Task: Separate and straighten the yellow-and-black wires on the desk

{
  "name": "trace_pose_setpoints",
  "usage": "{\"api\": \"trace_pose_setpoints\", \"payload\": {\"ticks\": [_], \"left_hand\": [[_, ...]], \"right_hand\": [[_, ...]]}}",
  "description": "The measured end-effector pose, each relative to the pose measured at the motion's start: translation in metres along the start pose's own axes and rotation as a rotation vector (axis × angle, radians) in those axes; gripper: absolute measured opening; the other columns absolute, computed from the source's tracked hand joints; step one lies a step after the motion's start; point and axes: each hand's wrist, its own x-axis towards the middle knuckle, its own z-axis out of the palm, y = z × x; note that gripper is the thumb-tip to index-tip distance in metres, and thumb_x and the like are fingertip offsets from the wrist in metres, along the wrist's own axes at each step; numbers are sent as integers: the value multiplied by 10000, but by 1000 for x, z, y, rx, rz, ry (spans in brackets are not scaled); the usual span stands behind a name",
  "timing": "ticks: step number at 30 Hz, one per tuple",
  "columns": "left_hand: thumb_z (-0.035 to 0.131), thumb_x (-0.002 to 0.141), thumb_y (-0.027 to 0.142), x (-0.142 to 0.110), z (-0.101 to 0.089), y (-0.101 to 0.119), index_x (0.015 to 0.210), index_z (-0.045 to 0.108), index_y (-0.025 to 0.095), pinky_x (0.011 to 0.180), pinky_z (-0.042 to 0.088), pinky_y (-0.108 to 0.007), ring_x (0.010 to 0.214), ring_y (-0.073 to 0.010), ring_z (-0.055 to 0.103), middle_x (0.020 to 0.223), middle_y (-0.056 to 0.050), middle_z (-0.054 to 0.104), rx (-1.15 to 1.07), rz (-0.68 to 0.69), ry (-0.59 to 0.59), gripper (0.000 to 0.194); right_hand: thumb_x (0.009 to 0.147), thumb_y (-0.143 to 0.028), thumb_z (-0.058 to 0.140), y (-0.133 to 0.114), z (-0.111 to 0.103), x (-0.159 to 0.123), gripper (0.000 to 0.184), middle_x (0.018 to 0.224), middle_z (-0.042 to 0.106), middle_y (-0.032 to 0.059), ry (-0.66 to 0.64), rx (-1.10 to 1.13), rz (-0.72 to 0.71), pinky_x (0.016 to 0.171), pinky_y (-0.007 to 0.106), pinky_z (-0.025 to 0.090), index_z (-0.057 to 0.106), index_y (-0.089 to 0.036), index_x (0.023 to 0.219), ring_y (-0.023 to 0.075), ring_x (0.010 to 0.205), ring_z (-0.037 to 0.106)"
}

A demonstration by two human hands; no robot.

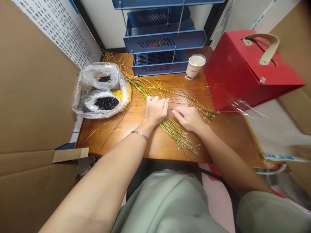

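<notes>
On the wooden table (136, 142), your left hand (155, 110) is curling closed over the yellow wires (175, 129), hiding its fingertips; your right hand (188, 118) is pinching one wire. Beyond are lying bags of black connectors (107, 103), a paper cup (195, 66), blue trays (165, 42).

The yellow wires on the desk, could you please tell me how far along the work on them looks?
Done: nothing clearly finished shows. In hand: left hand and right hand rest on the yellow wires, fingers pinching strands. Left: most wires lie loose across the desk; black parts sit in the plastic bag.
</notes>
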Motion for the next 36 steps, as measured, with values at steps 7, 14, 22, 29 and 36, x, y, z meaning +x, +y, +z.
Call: {"api": "trace_pose_setpoints", "payload": {"ticks": [7, 14, 22, 29, 36], "left_hand": [[341, 1018, 376, 8, -6, -13, 647, 460, 187, 835, 241, -410, 704, -200, 435, 632, -47, 505, 130, -61, 26, 433], [258, 1046, 388, 20, -20, -20, 714, 526, 190, 886, 276, -425, 794, -218, 520, 736, -73, 603, 321, -115, -41, 471], [245, 1051, 380, 28, -29, -24, 773, 587, 182, 870, 296, -446, 839, -241, 572, 784, -90, 654, 396, -107, -101, 484], [241, 1053, 399, 29, -37, -30, 808, 631, 180, 885, 314, -450, 845, -244, 583, 796, -95, 665, 469, -88, -161, 511], [228, 1056, 411, 36, -39, -34, 834, 651, 171, 895, 325, -454, 820, -232, 581, 788, -92, 650, 482, -64, -162, 534]], "right_hand": [[1006, -365, 414, 1, 0, -2, 354, 730, 619, 40, 23, 6, 13, 663, 300, 298, 605, -187, 767, 166, 679, 502], [995, -369, 437, 7, 2, -3, 351, 690, 620, 23, 92, -18, 6, 632, 292, 290, 626, -186, 763, 150, 630, 489], [990, -359, 448, 8, 2, -3, 350, 675, 631, 24, 141, -105, -1, 615, 295, 270, 651, -184, 766, 148, 623, 508], [1000, -373, 423, 7, 1, -13, 385, 679, 621, 29, 121, -161, -13, 608, 300, 262, 627, -179, 736, 148, 609, 493], [1002, -354, 439, 14, -5, -30, 358, 719, 661, 38, 107, -116, 10, 629, 287, 316, 664, -173, 790, 153, 634, 542]]}}
